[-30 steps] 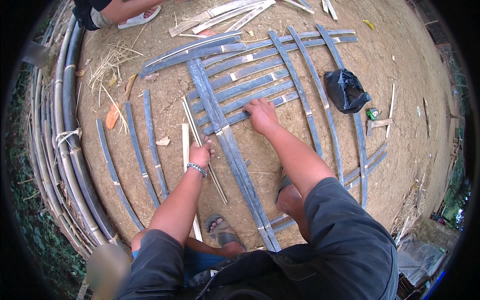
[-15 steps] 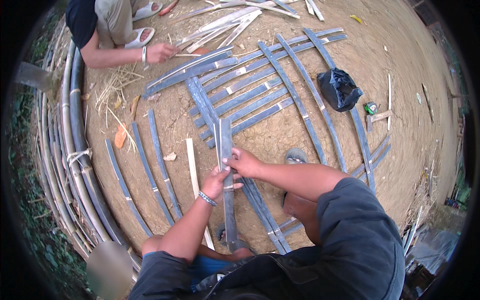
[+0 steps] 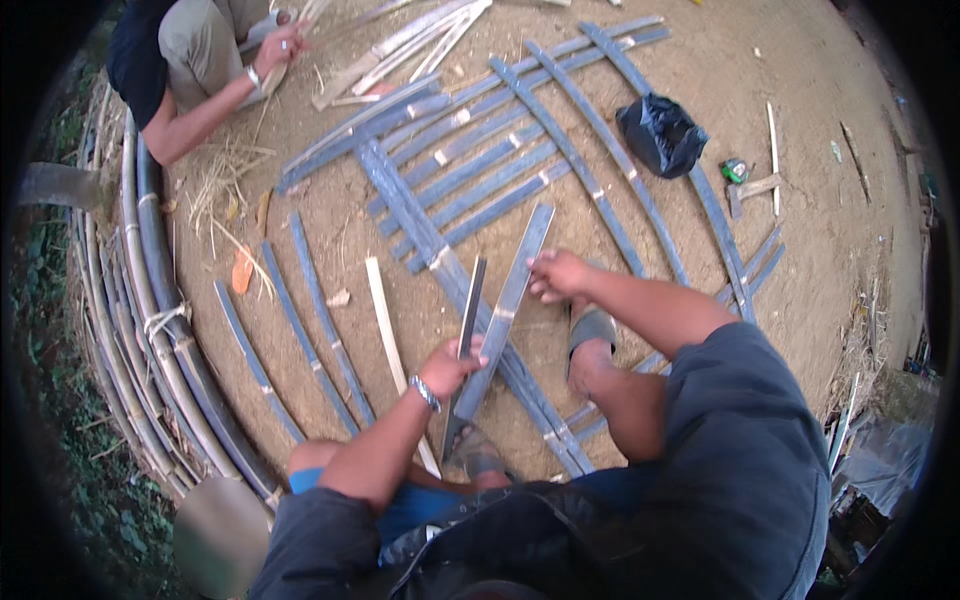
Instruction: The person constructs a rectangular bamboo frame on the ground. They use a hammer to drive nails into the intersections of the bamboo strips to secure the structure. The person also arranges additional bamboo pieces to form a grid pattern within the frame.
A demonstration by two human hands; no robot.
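My left hand (image 3: 452, 366) is closed around a narrow dark bamboo strip (image 3: 471, 307). Its fingertips also meet a wider grey bamboo slat (image 3: 508, 300), which leans away to the upper right. At that slat's right edge, near its upper end, the curled fingers of my right hand (image 3: 560, 276) pinch it. The two pieces spread apart in a narrow V above my left hand. Below them on the ground lies a long dark slat (image 3: 535, 390), running down between my feet.
Crossed bamboo slats (image 3: 480, 165) form a lattice ahead. A black plastic bag (image 3: 662, 136) sits on one slat, near a green tape measure (image 3: 734, 170) and a hammer (image 3: 752, 190). Bamboo poles (image 3: 160, 250) line the left. Another person's hand (image 3: 280, 47) is at the upper left.
The narrow strip and wider slat, together before, are now apart. My right hand has moved right and up with the slat's upper part. The other person's hand has lifted away from the pale strips.
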